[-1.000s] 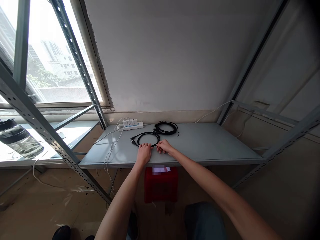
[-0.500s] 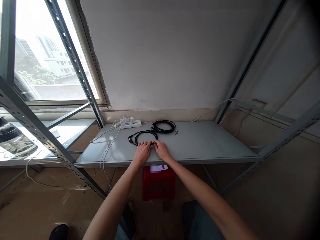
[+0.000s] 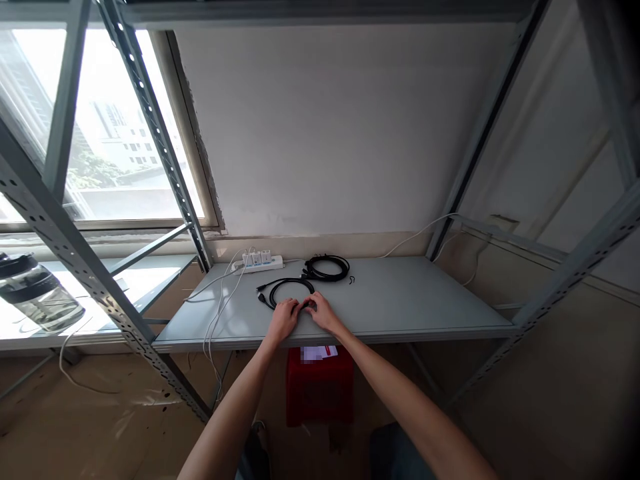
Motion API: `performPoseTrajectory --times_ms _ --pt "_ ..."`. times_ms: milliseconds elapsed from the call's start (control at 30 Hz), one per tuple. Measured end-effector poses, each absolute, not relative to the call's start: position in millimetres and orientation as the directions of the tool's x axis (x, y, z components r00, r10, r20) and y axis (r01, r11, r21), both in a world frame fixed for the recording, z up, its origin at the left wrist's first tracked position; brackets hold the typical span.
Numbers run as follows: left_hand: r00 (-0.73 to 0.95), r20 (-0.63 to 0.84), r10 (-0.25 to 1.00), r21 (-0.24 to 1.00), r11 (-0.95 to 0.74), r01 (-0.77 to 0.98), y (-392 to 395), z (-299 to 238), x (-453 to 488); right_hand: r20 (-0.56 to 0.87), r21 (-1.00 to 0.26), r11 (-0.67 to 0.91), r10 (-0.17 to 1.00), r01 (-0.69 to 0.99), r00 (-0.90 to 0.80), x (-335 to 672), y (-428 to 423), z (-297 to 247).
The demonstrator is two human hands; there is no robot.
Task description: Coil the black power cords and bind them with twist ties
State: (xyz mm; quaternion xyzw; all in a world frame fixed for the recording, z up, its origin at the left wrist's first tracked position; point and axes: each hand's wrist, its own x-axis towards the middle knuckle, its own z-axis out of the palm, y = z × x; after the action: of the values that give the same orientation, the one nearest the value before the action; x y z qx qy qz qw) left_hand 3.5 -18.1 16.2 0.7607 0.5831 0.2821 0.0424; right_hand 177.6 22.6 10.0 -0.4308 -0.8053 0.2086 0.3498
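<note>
A coiled black cable (image 3: 289, 281) lies on the grey shelf (image 3: 400, 300), with its plug ends pointing left. My left hand (image 3: 284, 319) is closed on the near side of this coil. Close beside it, my right hand (image 3: 323, 312) pinches the same cable at the coil's right front. Fingertips of both hands nearly meet, and the piece between them is too small to make out. Behind sits a second black cable coil (image 3: 327, 268), which neither hand touches. Small black twist ties (image 3: 352, 280) rest to its right.
A white power strip (image 3: 263, 264) with plugged-in adapters stands at the back left, white cords running over the shelf edge. Metal uprights (image 3: 150, 120) frame both sides. A red stool (image 3: 320, 390) is below the shelf. A water bottle (image 3: 40, 293) leans on the left surface.
The view has tilted up, so the shelf sits lower in the picture. My hands stay on the near coil, with the fingers of both drawn more tightly together.
</note>
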Motion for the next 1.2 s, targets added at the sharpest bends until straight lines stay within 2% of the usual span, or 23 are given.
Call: performPoseTrajectory --times_ms 167,367,600,800,967,1200 --pt "0.082 0.397 0.914 0.591 -0.323 0.739 -15 14 -2 0.354 -0.740 0.499 0.859 0.451 -0.369 177 29 3" --pt "0.011 0.405 0.914 0.661 -0.302 0.687 -12 10 -4 0.306 -0.800 0.384 0.922 0.461 -0.237 163 31 -4" --pt "-0.047 0.374 0.926 0.758 -0.276 0.590 -13 14 -5 0.441 -0.761 0.498 0.867 0.416 -0.232 159 25 -3" --pt "-0.060 0.358 0.932 0.770 -0.258 0.584 -14 17 -4 0.418 -0.816 0.470 0.882 0.336 -0.218 160 25 -1" --pt "-0.040 0.375 0.926 0.749 -0.277 0.602 -11 13 -3 0.434 -0.788 0.494 0.869 0.369 -0.236 160 26 -2" --pt "0.067 0.466 0.882 0.553 -0.350 0.756 -9 5 -1 0.409 -0.791 0.470 0.882 0.391 -0.232 160 32 -4"
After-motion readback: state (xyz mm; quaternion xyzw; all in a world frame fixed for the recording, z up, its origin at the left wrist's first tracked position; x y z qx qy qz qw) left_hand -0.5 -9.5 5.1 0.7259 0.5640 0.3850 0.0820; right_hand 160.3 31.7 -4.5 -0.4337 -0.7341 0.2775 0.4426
